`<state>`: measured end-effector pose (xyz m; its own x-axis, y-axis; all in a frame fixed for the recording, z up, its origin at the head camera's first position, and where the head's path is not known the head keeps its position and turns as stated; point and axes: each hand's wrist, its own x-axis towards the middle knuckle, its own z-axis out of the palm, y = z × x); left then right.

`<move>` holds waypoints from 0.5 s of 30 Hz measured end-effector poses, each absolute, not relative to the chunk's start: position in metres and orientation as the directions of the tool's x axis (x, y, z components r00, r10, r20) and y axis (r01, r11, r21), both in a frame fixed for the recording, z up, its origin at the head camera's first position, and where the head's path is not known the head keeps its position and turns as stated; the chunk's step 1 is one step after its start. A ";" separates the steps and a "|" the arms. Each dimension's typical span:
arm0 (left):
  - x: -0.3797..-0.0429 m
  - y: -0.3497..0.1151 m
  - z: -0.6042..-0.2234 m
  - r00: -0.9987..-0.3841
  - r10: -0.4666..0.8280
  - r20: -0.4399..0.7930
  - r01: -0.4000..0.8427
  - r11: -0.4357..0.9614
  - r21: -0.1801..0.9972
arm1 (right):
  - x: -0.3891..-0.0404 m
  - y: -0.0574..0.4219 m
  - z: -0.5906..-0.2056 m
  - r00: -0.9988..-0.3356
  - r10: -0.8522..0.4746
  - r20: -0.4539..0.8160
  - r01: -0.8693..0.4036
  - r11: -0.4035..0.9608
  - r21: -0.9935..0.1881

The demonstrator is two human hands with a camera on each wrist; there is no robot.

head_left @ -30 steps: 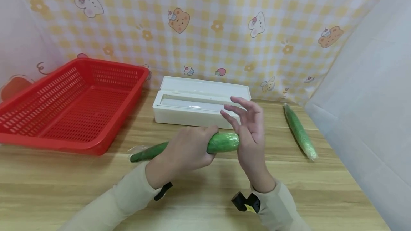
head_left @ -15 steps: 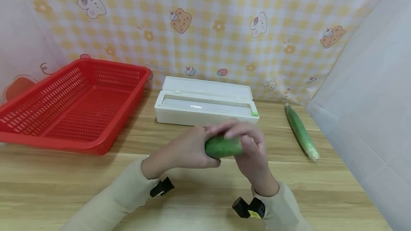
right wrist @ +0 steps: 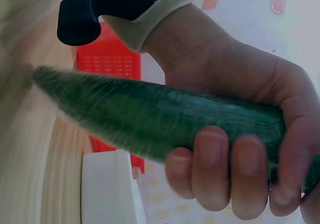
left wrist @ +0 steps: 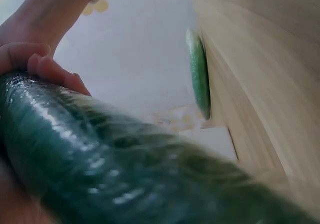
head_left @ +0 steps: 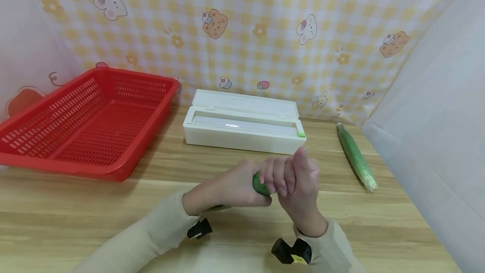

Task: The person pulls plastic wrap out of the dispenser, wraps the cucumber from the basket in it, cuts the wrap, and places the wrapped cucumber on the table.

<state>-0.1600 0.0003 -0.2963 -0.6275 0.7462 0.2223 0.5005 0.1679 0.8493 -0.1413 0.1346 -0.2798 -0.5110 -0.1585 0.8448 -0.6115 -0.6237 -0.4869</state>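
My left hand [head_left: 238,184] grips a cucumber [head_left: 259,185] wrapped in clear film, fingers curled round its middle. At the near end, the curled fingers of my right hand [head_left: 301,184] close over the tip, thumb pointing up. Shiny, creased film shows along the cucumber [left wrist: 125,159] in the left wrist view. In the right wrist view the other end of the cucumber [right wrist: 115,109] tapers away, held above the wooden table. A second wrapped cucumber [head_left: 355,157] lies on the table at the right.
An open white cling film box [head_left: 242,137] stands at the back, its lid raised and a green slider at its right end. A red plastic basket [head_left: 123,167] is at the left. A checked curtain [head_left: 242,54] hangs behind, with a pale sheet [head_left: 428,129] at the right.
The right hand's spread fingers have folded over the cucumber's end. Both hands have come lower and nearer, and the cucumber has turned so its end faces more toward me.
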 end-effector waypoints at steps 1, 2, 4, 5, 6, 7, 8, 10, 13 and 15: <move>-0.160 0.001 -0.296 -0.640 0.738 0.213 0.500 0.190 0.845 | -0.142 0.136 -0.279 -0.533 -0.141 0.834 -0.606 -0.624 -0.493; -0.161 0.001 -0.296 -0.651 0.730 0.209 0.510 0.216 0.832 | -0.142 0.137 -0.278 -0.561 -0.120 0.819 -0.597 -0.627 -0.501; -0.163 0.000 -0.297 -0.667 0.715 0.211 0.542 0.270 0.796 | -0.143 0.143 -0.275 -0.617 -0.063 0.784 -0.570 -0.652 -0.501; -0.165 -0.001 -0.297 -0.671 0.708 0.221 0.565 0.296 0.770 | -0.143 0.147 -0.272 -0.641 -0.026 0.767 -0.557 -0.672 -0.488; -0.166 -0.002 -0.298 -0.675 0.700 0.232 0.590 0.324 0.739 | -0.144 0.152 -0.269 -0.664 0.012 0.748 -0.543 -0.696 -0.470; -0.168 -0.003 -0.298 -0.676 0.695 0.245 0.615 0.348 0.708 | -0.144 0.157 -0.266 -0.677 0.046 0.734 -0.530 -0.723 -0.444; -0.170 -0.005 -0.299 -0.679 0.689 0.253 0.635 0.378 0.674 | -0.145 0.163 -0.263 -0.693 0.078 0.717 -0.513 -0.751 -0.415; -0.174 -0.008 -0.300 -0.687 0.674 0.272 0.662 0.425 0.618 | -0.147 0.176 -0.255 -0.716 0.151 0.682 -0.500 -0.793 -0.349; -0.179 -0.010 -0.301 -0.698 0.639 0.322 0.694 0.496 0.521 | -0.149 0.192 -0.247 -0.742 0.235 0.628 -0.500 -0.818 -0.286; -0.181 -0.012 -0.302 -0.697 0.616 0.367 0.712 0.535 0.455 | -0.151 0.199 -0.244 -0.760 0.274 0.590 -0.506 -0.819 -0.272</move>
